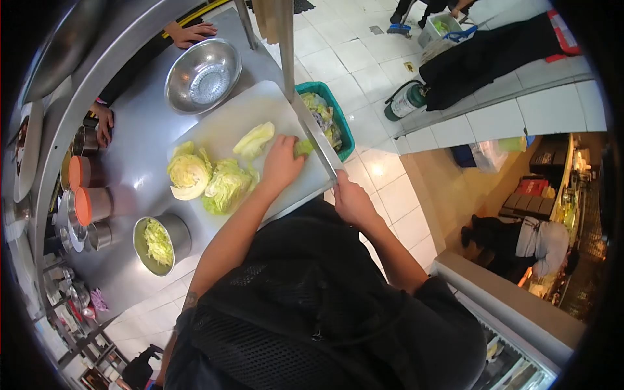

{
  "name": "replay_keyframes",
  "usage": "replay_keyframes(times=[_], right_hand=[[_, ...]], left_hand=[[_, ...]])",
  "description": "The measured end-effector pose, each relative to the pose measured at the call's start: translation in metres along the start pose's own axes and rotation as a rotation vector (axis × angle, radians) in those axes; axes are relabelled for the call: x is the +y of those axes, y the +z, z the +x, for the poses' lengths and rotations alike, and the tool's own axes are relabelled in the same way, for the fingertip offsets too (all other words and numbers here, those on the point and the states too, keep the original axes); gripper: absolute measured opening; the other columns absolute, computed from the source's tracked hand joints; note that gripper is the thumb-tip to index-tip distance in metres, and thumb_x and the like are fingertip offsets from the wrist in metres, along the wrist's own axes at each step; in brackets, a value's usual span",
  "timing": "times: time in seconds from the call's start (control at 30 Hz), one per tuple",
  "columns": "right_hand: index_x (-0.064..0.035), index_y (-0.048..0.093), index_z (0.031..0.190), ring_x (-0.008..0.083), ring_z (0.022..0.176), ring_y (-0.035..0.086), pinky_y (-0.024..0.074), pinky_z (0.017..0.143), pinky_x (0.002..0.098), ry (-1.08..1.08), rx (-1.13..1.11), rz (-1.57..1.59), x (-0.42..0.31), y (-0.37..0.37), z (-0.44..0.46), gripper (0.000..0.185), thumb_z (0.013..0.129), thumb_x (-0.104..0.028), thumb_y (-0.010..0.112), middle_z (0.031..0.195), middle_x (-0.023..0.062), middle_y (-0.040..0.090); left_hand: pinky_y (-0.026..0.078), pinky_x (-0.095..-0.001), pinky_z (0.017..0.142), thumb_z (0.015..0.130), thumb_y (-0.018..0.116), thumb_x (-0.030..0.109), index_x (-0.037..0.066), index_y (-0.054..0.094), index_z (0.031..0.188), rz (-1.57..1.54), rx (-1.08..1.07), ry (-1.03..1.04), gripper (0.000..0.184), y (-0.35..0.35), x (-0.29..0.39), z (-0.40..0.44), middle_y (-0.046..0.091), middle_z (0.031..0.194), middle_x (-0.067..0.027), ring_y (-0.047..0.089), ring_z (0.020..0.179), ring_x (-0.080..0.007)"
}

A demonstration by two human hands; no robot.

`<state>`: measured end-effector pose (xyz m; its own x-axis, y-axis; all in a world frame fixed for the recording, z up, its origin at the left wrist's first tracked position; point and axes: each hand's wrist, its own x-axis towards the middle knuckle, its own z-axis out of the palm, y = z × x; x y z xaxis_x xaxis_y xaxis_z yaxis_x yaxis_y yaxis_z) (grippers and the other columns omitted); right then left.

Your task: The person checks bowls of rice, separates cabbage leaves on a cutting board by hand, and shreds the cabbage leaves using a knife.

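Note:
My right hand (355,200) is closed around the handle of a large knife (320,147), its long blade reaching over the right edge of the white cutting board (224,120). Just left of the blade, the bent fingers of my left hand (284,161) hold a piece of green lettuce (303,148) against the board. Beside that hand lies a pale lettuce wedge (254,140). Two larger lettuce portions, a cut half head (189,174) and a leafy chunk (227,186), rest on the board's left side.
A steel bowl (203,76) sits behind the board. Left of it stands a steel pot (179,242) with shredded lettuce (158,242). A teal basket (344,133) of lettuce scraps is beyond the board's right edge. Another person's hands (192,34) rest on the steel table (127,162).

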<state>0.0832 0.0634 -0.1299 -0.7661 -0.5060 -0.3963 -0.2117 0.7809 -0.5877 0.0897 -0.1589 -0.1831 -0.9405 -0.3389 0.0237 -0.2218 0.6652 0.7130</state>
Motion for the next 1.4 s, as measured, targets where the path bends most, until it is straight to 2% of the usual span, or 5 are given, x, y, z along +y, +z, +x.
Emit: replay_keyframes(times=[0.43, 0.7, 0.9, 1.17, 1.4], right_hand=[[-0.0048, 0.053, 0.134, 0.0458, 0.078, 0.065, 0.0491, 0.070, 0.0530, -0.214, 0.315, 0.060, 0.006, -0.043, 0.035, 0.036, 0.099, -0.013, 0.056, 0.084, 0.0259, 0.067], [0.0008, 0.047, 0.135, 0.0510, 0.087, 0.064, 0.0473, 0.076, 0.0587, -0.356, 0.099, 0.333, -0.017, -0.002, 0.039, 0.039, 0.098, -0.012, 0.053, 0.091, 0.0322, 0.066], [0.0037, 0.040, 0.137, 0.0516, 0.088, 0.063, 0.0470, 0.079, 0.0595, -0.207, 0.013, 0.145, -0.023, 0.002, 0.034, 0.043, 0.098, -0.010, 0.051, 0.089, 0.0330, 0.065], [0.0029, 0.039, 0.139, 0.0502, 0.087, 0.064, 0.0470, 0.079, 0.0590, -0.215, -0.035, 0.094, -0.026, 0.001, 0.037, 0.045, 0.098, -0.011, 0.052, 0.090, 0.0316, 0.066], [0.0019, 0.040, 0.139, 0.0504, 0.088, 0.064, 0.0478, 0.079, 0.0592, -0.182, -0.048, 0.059, -0.033, -0.003, 0.033, 0.045, 0.098, -0.011, 0.052, 0.091, 0.0328, 0.066]], left_hand=[[0.053, -0.0434, 0.084, 0.083, 0.066, 0.010, 0.003, 0.072, 0.102, 0.043, -0.173, -0.229, 0.022, -0.119, -0.009, 0.031, 0.071, 0.098, -0.0199, 0.068, 0.093, -0.0371], [0.054, -0.0419, 0.080, 0.080, 0.071, 0.010, 0.004, 0.067, 0.118, 0.312, -0.197, -0.048, 0.038, -0.107, -0.057, 0.046, 0.071, 0.090, -0.0164, 0.069, 0.088, -0.0319], [0.054, -0.0422, 0.081, 0.081, 0.074, 0.016, 0.005, 0.063, 0.124, 0.199, -0.112, -0.125, 0.045, -0.139, -0.034, 0.001, 0.070, 0.100, -0.0159, 0.069, 0.090, -0.0321], [0.041, -0.0506, 0.100, 0.077, 0.077, 0.019, 0.008, 0.057, 0.133, 0.630, -0.185, -0.032, 0.061, -0.129, -0.037, -0.099, 0.050, 0.140, -0.0147, 0.050, 0.125, -0.0372], [0.040, -0.0482, 0.100, 0.077, 0.074, 0.014, 0.005, 0.055, 0.133, 0.537, 0.012, -0.048, 0.059, -0.141, -0.031, -0.145, 0.050, 0.140, -0.0157, 0.051, 0.121, -0.0362]])
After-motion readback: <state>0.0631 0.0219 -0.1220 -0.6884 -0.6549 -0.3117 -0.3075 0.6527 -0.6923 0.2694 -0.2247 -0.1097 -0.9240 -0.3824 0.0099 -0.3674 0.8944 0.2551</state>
